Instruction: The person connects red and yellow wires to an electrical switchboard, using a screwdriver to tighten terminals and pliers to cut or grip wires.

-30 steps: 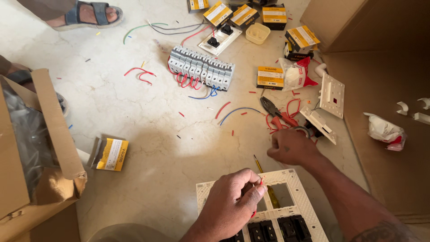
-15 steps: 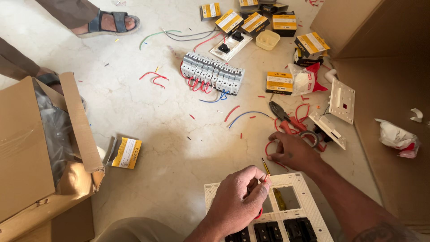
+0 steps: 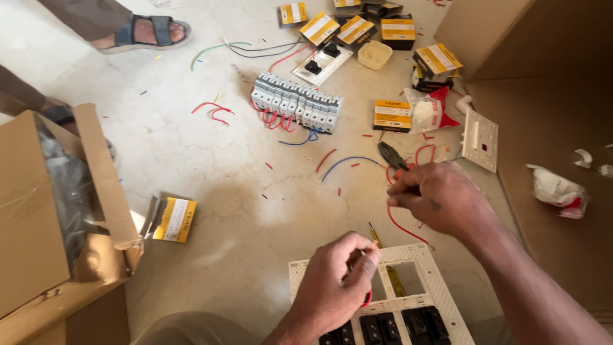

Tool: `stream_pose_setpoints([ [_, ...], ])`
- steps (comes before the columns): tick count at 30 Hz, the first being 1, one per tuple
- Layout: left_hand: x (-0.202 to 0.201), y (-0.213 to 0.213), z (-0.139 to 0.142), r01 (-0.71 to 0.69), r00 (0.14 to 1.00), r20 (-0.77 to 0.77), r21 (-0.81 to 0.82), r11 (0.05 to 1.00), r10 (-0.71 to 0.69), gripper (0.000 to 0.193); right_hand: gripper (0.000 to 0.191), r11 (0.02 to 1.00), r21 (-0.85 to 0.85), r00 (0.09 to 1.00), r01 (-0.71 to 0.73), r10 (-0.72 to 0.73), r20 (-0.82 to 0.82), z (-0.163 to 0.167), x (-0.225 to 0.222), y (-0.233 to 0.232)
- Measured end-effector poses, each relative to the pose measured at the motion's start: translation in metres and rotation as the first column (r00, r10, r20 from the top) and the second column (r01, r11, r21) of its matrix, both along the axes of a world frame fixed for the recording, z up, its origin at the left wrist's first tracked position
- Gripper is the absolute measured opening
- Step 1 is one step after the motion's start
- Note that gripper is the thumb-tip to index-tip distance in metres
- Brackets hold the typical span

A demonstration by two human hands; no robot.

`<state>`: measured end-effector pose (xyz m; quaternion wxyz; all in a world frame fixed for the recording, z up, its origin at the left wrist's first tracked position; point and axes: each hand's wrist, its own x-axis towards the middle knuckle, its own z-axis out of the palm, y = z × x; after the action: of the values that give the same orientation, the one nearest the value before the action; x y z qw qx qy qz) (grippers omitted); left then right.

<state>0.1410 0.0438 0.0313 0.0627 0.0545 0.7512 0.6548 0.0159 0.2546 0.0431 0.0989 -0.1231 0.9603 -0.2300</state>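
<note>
A white switch plate [image 3: 440,291] lies on the floor [image 3: 211,160] at the bottom of the view, with black switches [image 3: 389,329] filling its lower openings and the upper ones empty. The left hand [image 3: 335,287] rests on the plate's upper left corner, fingers curled tight around a screwdriver [image 3: 375,235] whose yellow shaft sticks out past the plate's top edge; a bit of red shows under the palm. The right hand [image 3: 437,198] hovers just above and right of the plate, fingers pinched closed on a red wire [image 3: 405,227] that loops down toward the plate.

Pliers [image 3: 391,155] lie just beyond the right hand, among cut scraps of red and blue wire. Farther up sits a row of grey breakers [image 3: 297,102] with red wires beneath. Yellow-and-black boxes [image 3: 393,115] are scattered along the top, one more [image 3: 174,219] beside an open carton [image 3: 57,223] at left. Another white plate [image 3: 480,139] lies at right. A sandalled foot [image 3: 140,32] stands top left.
</note>
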Motion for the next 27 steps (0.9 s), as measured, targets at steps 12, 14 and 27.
stream_pose_setpoints([
  [12, 0.001, 0.002, -0.015, -0.139, 0.962, 0.248, 0.066, 0.988, 0.119, 0.016, 0.030, 0.986, -0.163, 0.934, 0.026, 0.034, 0.355, 0.067, 0.066, -0.032],
  [14, 0.002, 0.003, -0.017, -0.110, 0.972, 0.210, 0.001, 0.994, 0.107, 0.015, 0.033, 0.995, -0.101, 0.942, -0.007, 0.040, 0.334, 0.057, 0.067, -0.030],
  [27, 0.005, 0.003, -0.030, -0.062, 0.976, 0.216, 0.256, 0.965, 0.005, 0.013, 0.033, 0.990, -0.126, 0.944, -0.070, 0.106, 0.314, 0.046, 0.060, -0.037],
])
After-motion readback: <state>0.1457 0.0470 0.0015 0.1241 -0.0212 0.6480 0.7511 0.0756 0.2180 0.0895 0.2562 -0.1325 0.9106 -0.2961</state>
